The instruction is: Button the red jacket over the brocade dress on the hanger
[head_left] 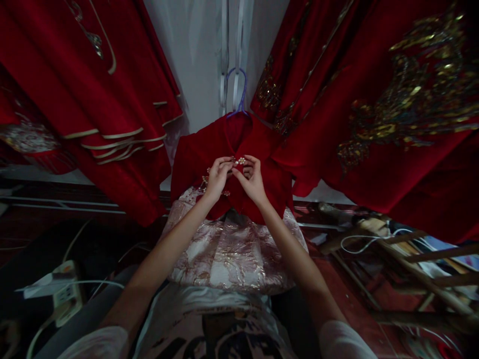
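A short red jacket (202, 149) hangs on a purple hanger (243, 89), straight ahead of me. At its front, below the collar, my left hand (220, 174) and my right hand (252, 177) meet with fingers bent in a pinch. Between the fingertips sits a small pearl-beaded fastener (240, 161), which both hands grip. More gold and beaded trim (204, 183) shows on the jacket beside my left wrist. Under the jacket's hem spreads a pale pink and gold brocade skirt (232, 249), reaching down to my lap.
Red garments with pale edging (123, 114) hang at the left. On the right hangs red cloth with gold sequin embroidery (419, 89). A power strip (67, 294) with cables lies at lower left. A wooden rack (419, 279) stands at lower right.
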